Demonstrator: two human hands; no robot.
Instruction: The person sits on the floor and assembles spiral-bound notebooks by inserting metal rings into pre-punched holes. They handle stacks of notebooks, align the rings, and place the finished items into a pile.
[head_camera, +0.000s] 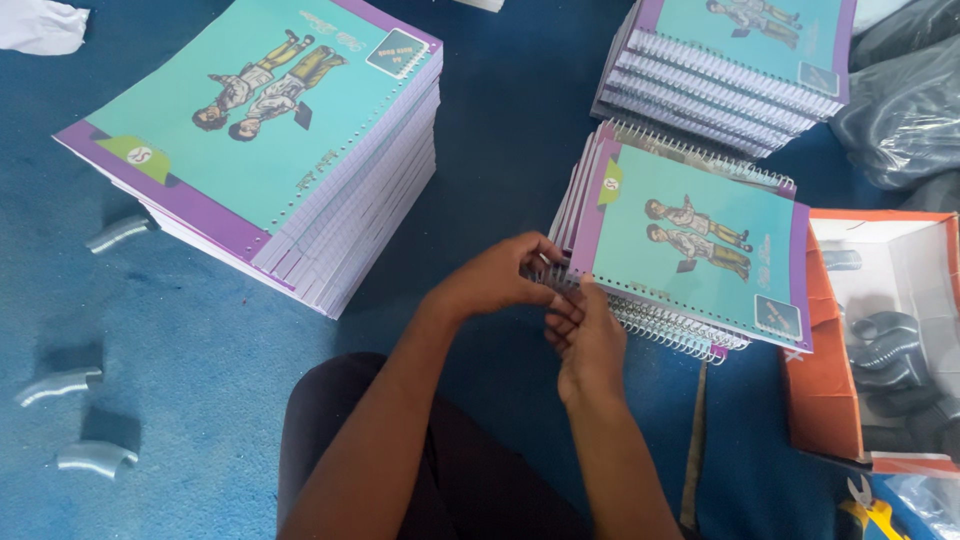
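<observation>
My left hand (497, 277) and my right hand (587, 335) meet at the near left corner of a teal and purple notebook (693, 243). Both hands pinch the end of its metal spiral binding (655, 322), which runs along the notebook's near edge. That notebook lies on top of a short pile of spiral-bound ones on the blue carpet. The fingertips hide the very end of the wire.
A tall stack of unbound teal notebooks (270, 140) stands at the left. Another bound pile (735, 65) sits at the back right. An orange box (870, 340) with dark coils is at the right, with yellow-handled pliers (868, 512) below it. Grey curved pieces (60, 383) lie on the carpet at the left.
</observation>
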